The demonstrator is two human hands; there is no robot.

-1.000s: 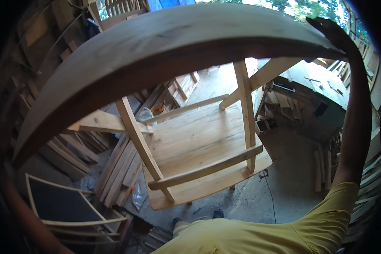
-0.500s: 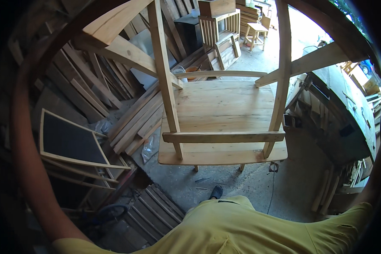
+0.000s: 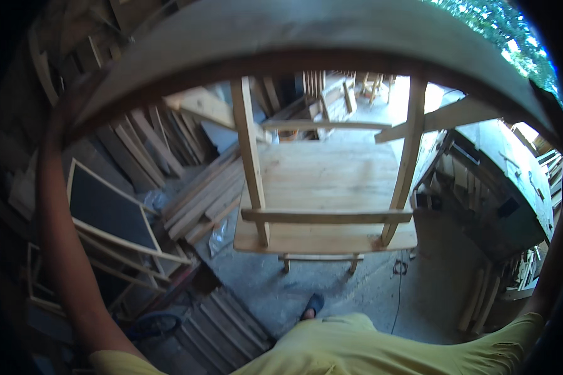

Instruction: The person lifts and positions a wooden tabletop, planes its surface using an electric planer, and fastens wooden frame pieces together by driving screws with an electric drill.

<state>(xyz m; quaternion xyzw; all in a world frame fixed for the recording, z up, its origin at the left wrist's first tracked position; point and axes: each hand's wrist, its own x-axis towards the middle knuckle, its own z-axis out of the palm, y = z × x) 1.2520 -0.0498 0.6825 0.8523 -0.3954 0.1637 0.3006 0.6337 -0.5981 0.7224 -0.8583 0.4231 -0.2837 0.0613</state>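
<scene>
- The left hand (image 3: 84, 97) is showing dimly at the left end of the broad wooden board (image 3: 306, 31), appearing to touch it; its fingers are blurring into shadow, so I cannot tell how they are closing.
- The right hand (image 3: 552, 115) is lying at the opposite end of the same board — dark and close to the rim of the view — and I cannot tell whether its fingers are wrapping the edge or merely resting there.
- The board is spanning the top of the view, with its ends curving downward near the two hands.
- Below it, the wooden chair (image 3: 331, 172) is standing in the middle, its left post (image 3: 249, 156) and right post (image 3: 410, 156) rising from the seat toward the board; the board is hiding their tops.
- A crosspiece (image 3: 325, 216) is joining the posts low down, just above the seat's near edge.
- Slanting pieces are flanking the posts, one at the left (image 3: 203, 107) and one at the right (image 3: 450, 117).
- A pale frame with a dark panel (image 3: 109, 203) is standing at the left, near piled planks (image 3: 206, 194).
- A workbench (image 3: 507, 169) is occupying the right side.
- A dark shoe (image 3: 314, 304) is showing on the grey floor (image 3: 356, 294), just beyond the yellow shirt (image 3: 331, 350).
</scene>
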